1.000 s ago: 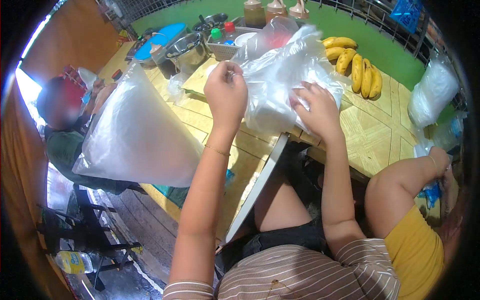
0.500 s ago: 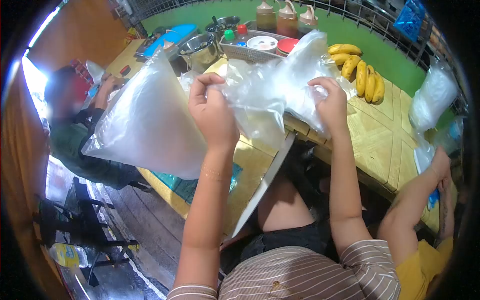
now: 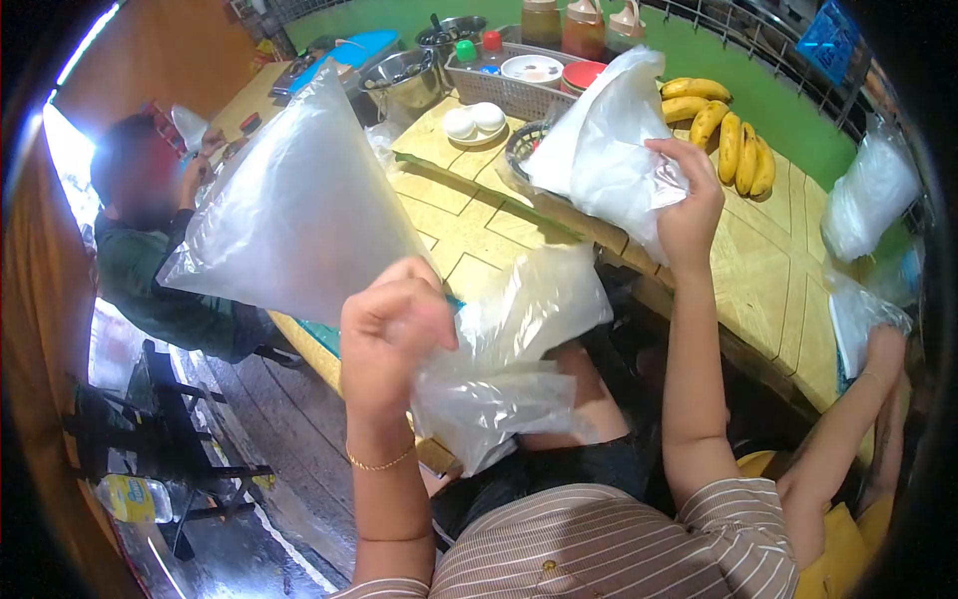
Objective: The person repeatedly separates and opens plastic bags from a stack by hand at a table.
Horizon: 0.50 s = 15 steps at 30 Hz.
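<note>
My left hand [image 3: 391, 334] is closed, somewhat blurred, in front of my body. From it a crumpled clear plastic bag [image 3: 534, 309] hangs over my lap, folded in more than one layer. My right hand [image 3: 691, 205] pinches a bundle of whitish plastic bags [image 3: 609, 140] above the table edge. Clear space shows between the bundle and the bag in my left hand. Just beyond my left hand stands a large, cone-shaped clear plastic bag [image 3: 299, 200]; its contents, if any, look whitish and cannot be made out.
Bananas [image 3: 738, 150], a plate with two white eggs [image 3: 474, 122] and a basket of bottles and tubs [image 3: 509, 90] are on the wooden table [image 3: 758, 270]. A co-worker [image 3: 150, 240] sits at left; another person's hand [image 3: 883, 349] holds plastic at right.
My left hand has moved down and towards me, bringing the clear bag away from the bundle in my right hand. My right hand has shifted slightly right. The egg plate is now uncovered.
</note>
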Each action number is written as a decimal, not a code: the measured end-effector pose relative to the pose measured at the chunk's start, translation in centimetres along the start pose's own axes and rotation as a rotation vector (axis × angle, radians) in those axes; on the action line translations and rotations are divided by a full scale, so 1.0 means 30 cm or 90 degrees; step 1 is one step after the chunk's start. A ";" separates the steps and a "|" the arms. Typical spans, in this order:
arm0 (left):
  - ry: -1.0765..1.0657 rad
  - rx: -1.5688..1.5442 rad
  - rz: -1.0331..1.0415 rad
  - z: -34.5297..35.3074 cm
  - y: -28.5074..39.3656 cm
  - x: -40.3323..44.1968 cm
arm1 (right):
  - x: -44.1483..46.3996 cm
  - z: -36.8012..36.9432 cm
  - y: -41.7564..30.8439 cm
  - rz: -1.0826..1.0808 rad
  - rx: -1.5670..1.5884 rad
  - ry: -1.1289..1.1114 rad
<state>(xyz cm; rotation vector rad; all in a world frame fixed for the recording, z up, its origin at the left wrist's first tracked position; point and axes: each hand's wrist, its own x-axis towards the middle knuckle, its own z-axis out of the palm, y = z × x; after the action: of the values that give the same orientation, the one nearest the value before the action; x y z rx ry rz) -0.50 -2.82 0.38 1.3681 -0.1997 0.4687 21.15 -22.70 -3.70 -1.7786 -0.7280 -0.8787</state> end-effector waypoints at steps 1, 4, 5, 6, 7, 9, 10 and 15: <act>0.050 0.232 0.065 0.020 -0.001 -0.005 | 0.002 -0.009 -0.011 0.000 0.026 0.022; 0.112 0.391 0.053 0.025 -0.017 -0.046 | -0.006 -0.020 -0.079 -0.015 0.126 0.100; 0.132 0.288 0.017 0.043 -0.028 -0.048 | -0.015 -0.020 -0.117 -0.035 0.196 0.160; 0.152 0.185 -0.018 0.053 -0.035 -0.052 | -0.035 -0.020 -0.175 -0.057 0.246 0.129; 0.133 0.170 -0.034 0.054 -0.035 -0.058 | -0.064 -0.026 -0.230 -0.079 0.297 0.097; 0.136 0.164 -0.012 0.045 -0.039 -0.061 | -0.136 -0.056 -0.242 -0.189 0.237 -0.158; 0.132 0.158 0.013 0.038 -0.043 -0.065 | -0.172 -0.071 -0.249 -0.244 0.214 -0.282; 0.183 0.174 -0.015 -0.013 0.018 -0.093 | -0.187 -0.050 -0.406 -0.330 0.318 -0.549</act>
<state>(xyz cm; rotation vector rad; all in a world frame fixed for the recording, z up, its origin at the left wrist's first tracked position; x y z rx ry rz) -3.27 -2.94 -0.35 1.5469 0.1203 0.6854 7.97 -20.49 -1.83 -1.4775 -1.8433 -0.1446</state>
